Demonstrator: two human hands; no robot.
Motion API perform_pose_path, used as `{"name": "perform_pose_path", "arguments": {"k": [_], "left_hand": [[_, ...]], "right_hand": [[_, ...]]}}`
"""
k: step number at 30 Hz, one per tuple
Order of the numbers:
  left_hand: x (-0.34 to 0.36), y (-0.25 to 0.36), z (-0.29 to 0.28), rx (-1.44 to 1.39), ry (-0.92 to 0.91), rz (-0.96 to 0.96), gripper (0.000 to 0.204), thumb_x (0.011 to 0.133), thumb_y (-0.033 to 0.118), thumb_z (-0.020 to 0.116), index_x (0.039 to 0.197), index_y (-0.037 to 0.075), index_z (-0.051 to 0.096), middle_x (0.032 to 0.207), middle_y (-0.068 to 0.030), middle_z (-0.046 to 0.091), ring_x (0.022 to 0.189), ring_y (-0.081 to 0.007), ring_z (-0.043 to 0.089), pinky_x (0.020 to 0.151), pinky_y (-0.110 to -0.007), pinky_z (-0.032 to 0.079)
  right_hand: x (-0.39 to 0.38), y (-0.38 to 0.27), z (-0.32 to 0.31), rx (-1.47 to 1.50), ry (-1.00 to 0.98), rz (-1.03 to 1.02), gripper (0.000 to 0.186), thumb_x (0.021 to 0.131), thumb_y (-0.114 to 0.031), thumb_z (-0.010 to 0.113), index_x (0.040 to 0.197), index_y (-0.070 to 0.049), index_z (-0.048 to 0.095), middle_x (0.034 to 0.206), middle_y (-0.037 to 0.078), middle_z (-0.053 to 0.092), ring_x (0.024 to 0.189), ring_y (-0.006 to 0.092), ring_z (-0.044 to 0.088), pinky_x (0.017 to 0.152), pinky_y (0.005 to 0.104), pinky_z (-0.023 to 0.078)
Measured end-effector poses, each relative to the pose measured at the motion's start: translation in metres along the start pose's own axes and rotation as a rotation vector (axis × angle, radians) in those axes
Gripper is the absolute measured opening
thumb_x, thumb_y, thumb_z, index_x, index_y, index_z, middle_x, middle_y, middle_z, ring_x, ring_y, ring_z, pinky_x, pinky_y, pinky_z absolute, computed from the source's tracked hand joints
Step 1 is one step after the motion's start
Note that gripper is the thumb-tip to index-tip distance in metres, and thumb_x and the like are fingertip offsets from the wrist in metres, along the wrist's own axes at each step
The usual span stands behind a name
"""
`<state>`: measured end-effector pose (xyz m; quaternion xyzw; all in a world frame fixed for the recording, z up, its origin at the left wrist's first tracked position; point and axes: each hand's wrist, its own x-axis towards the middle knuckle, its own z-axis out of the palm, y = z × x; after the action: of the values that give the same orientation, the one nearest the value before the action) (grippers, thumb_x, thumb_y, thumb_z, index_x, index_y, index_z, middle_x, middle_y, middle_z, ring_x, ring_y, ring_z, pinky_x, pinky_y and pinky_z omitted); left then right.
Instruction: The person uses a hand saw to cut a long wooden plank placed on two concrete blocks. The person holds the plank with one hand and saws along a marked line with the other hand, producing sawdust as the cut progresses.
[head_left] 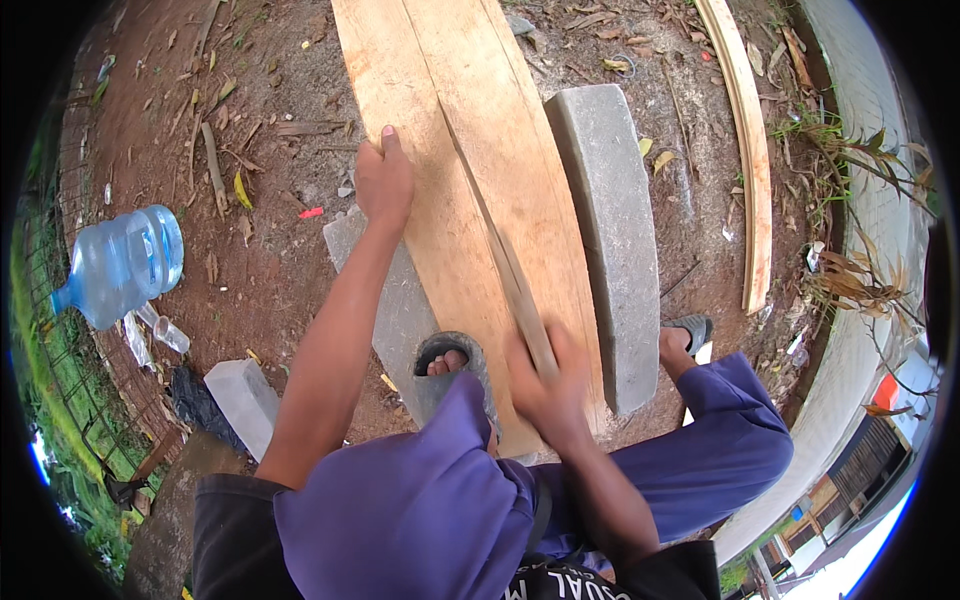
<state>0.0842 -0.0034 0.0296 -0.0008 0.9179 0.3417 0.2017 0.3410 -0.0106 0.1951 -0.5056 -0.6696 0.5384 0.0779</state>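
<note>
A long, pale wooden board [420,215] stretches away from me, raised on grey concrete blocks. My left hand [385,180] grips its left edge, thumb on top and the other fingers out of sight. Blurred by motion, my right hand [550,385] is closed round the near end of a long, narrow grey-brown tool [515,275]. The tool tapers away from me along a dark line on the board. It could be a saw blade seen almost edge-on, but I cannot tell. My sandalled foot [447,365] presses on the board's near left part.
A concrete block [620,250] stands along the board's right side, and another slab [385,310] shows at its left. Farther right lies a narrow wooden strip [745,150]. On the left are a large clear bottle [120,265], a smaller block [240,400] and a black plastic bag [200,405].
</note>
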Motion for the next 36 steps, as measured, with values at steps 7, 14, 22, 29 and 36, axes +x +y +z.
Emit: {"name": "perform_pose_path", "arguments": {"k": [7, 14, 22, 29, 36], "left_hand": [[-0.003, 0.001, 0.0, -0.011, -0.009, -0.007, 0.052, 0.102, 0.05, 0.047, 0.093, 0.0, 0.057, 0.092, -0.0198, 0.065, 0.09, -0.0366, 0.063, 0.086, -0.048, 0.045], [-0.002, 0.0, 0.006, 0.049, 0.02, 0.071, 0.053, 0.101, 0.05, 0.048, 0.095, -0.001, 0.059, 0.096, -0.0213, 0.067, 0.095, -0.0396, 0.064, 0.087, -0.049, 0.045], [0.002, -0.003, -0.001, 0.032, -0.004, -0.033, 0.053, 0.102, 0.05, 0.047, 0.094, -0.001, 0.058, 0.096, -0.0225, 0.066, 0.095, -0.0393, 0.063, 0.087, -0.049, 0.045], [0.003, 0.005, 0.01, 0.029, 0.013, 0.102, 0.053, 0.102, 0.051, 0.047, 0.093, 0.0, 0.058, 0.095, -0.0219, 0.066, 0.094, -0.0389, 0.064, 0.087, -0.049, 0.045], [0.004, -0.004, 0.006, -0.017, 0.001, 0.014, 0.053, 0.101, 0.05, 0.048, 0.092, -0.001, 0.058, 0.093, -0.0197, 0.067, 0.091, -0.0364, 0.063, 0.086, -0.048, 0.045]], "right_hand": [[-0.092, -0.021, -0.056, -0.08, 0.028, 0.044, 0.008, 0.083, 0.002, 0.072, 0.082, 0.002, 0.064, 0.062, 0.007, 0.054, 0.05, 0.0111, 0.05, 0.047, 0.0318, 0.037], [0.082, -0.023, 0.04, 0.03, 0.055, 0.058, 0.019, 0.089, -0.012, 0.068, 0.082, 0.001, 0.057, 0.067, 0.016, 0.062, 0.054, 0.0188, 0.058, 0.051, 0.037, 0.045], [-0.12, -0.021, -0.068, -0.077, -0.014, -0.006, 0.013, 0.08, 0.003, 0.073, 0.076, 0.001, 0.061, 0.056, 0.006, 0.054, 0.045, 0.0127, 0.051, 0.045, 0.0299, 0.039], [0.095, -0.003, 0.049, -0.049, 0.037, -0.014, 0.019, 0.089, -0.014, 0.068, 0.098, 0.003, 0.062, 0.073, 0.019, 0.066, 0.062, 0.0351, 0.067, 0.057, 0.0419, 0.05], [-0.113, 0.017, -0.062, -0.113, -0.032, -0.019, 0.012, 0.081, -0.002, 0.075, 0.083, -0.002, 0.063, 0.065, 0.012, 0.063, 0.053, 0.0232, 0.066, 0.05, 0.0344, 0.049]]}}
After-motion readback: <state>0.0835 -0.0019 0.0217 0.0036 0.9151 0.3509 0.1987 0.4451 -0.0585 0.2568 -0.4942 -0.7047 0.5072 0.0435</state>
